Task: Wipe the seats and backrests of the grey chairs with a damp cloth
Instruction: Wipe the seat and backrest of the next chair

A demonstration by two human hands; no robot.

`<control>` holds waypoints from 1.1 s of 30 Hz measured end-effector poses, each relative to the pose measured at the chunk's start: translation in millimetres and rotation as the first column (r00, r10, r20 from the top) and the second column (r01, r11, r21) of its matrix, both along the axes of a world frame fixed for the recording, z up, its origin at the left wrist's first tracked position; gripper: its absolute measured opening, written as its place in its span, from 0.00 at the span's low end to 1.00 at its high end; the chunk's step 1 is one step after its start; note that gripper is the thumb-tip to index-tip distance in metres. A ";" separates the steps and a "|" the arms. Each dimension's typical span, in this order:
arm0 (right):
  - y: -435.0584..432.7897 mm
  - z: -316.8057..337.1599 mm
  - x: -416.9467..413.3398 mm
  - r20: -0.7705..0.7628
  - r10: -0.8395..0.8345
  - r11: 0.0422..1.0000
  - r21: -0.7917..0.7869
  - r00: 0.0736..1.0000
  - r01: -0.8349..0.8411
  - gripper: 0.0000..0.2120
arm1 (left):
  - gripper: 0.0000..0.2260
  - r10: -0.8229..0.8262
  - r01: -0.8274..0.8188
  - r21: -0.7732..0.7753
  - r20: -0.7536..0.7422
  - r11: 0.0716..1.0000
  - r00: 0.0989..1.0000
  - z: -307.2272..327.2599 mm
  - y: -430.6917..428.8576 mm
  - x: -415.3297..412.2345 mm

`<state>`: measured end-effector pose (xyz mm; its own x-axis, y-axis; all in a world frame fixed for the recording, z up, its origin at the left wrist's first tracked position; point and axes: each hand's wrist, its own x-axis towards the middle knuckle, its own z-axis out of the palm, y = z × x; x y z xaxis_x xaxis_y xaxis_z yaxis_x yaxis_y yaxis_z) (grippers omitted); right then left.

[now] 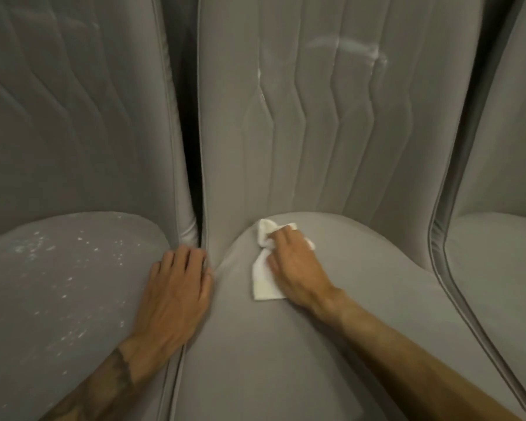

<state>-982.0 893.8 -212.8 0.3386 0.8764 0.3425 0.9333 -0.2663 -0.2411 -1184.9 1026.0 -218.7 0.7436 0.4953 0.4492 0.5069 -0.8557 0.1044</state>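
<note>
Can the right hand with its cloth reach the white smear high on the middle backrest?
Probably yes: only bare backrest separates the right hand, gripping the cloth, from the smear above.

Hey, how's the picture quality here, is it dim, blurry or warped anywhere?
Head view: dim, flat light; the wide lens bows the chair edges near the frame's sides; everything is slightly soft; the white cloth under the right hand is the brightest spot; the gap between backrests is black.

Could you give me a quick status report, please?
Right hand holds cloth on middle seat. Left hand braced on left seat edge. White specks on left seat; nothing blocking.
</note>
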 end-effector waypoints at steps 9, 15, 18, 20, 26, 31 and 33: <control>28.4 48.1 22.8 -0.335 0.019 0.939 0.330 0.942 0.098 0.11 | 0.20 -0.031 0.000 0.143 0.214 0.990 0.976 68.4 33.1 88.5; 32.0 112.7 88.2 -0.330 -0.102 0.744 0.600 0.938 0.292 0.07 | 0.24 -0.067 -0.033 0.290 0.328 0.956 0.942 122.0 62.7 141.6; 34.4 156.8 123.7 -0.205 -0.162 0.679 0.686 0.965 0.260 0.07 | 0.24 -0.102 -0.045 0.356 0.383 0.933 0.918 152.1 79.9 164.0; 34.7 189.2 147.7 -0.134 -0.203 0.643 0.729 0.970 0.235 0.07 | 0.24 -0.128 -0.049 0.397 0.406 0.917 0.905 171.2 91.0 176.7; 38.8 265.9 193.1 0.139 -0.411 0.472 0.878 0.901 0.080 0.11 | 0.22 -0.183 -0.054 0.466 0.449 0.883 0.875 213.2 111.4 202.8; 47.5 208.5 205.0 0.377 -0.396 0.760 0.646 0.838 0.068 0.16 | 0.23 -0.219 -0.019 0.440 0.483 0.898 0.848 216.3 117.4 206.4; 49.2 194.8 206.5 0.421 -0.415 0.760 0.648 0.807 0.052 0.15 | 0.22 -0.239 0.002 0.447 0.473 0.894 0.848 220.0 121.9 202.9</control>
<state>-775.4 943.0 -18.1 0.1175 0.3537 0.9279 0.8810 -0.4684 0.0670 -982.0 1147.9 1.3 0.3937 0.0955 0.9143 0.3726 -0.9258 -0.0637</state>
